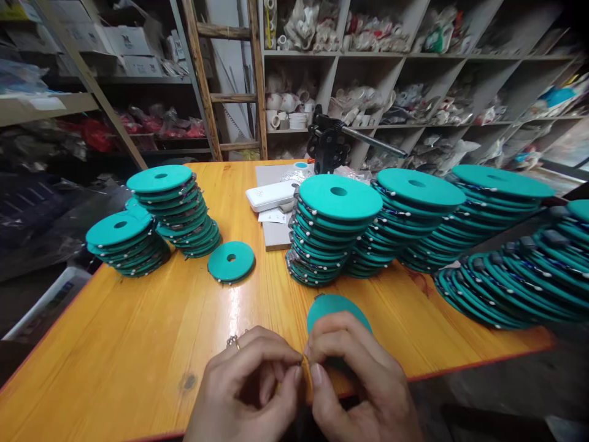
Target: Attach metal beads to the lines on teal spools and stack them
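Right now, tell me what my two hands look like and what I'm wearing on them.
Your left hand is ungloved, with an ornamented gold-coloured ring. Your right hand is also ungloved, with no ring visible. No sleeves show in the view.

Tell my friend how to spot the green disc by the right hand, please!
On the wooden table, find the row of tall teal stacks on the right of the picture. In front of the row's leftmost stack, nearer the person, is the teal disc, partly hidden by the right hand. Unlike its neighbours, it is the only one that a hand partly covers.
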The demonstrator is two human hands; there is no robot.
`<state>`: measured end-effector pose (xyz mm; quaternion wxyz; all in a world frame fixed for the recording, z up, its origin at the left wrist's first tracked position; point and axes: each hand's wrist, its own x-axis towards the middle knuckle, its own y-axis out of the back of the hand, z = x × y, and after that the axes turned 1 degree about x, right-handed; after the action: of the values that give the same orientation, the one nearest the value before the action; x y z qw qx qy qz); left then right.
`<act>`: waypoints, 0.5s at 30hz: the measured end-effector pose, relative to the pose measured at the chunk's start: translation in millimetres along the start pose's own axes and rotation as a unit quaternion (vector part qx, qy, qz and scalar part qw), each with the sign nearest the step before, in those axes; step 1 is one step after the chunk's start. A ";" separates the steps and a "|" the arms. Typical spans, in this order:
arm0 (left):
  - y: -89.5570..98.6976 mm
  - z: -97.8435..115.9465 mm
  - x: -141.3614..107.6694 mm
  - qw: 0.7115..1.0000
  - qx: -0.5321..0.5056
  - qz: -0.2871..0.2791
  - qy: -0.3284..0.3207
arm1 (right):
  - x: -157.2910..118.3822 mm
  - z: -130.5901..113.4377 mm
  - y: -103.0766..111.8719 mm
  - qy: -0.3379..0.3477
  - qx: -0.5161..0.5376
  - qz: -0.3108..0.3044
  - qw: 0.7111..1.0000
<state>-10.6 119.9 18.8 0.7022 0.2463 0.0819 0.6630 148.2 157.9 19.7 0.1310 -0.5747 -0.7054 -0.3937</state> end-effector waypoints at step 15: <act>-3.6 -7.8 -1.8 0.999 0.016 0.010 -0.045 | -9.9 9.3 -0.1 -0.002 -0.003 -0.042 0.999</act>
<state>-11.0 120.0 10.0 0.6943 0.2878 0.0578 0.6571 153.7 157.4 7.3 0.1115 -0.5455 -0.7279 -0.4001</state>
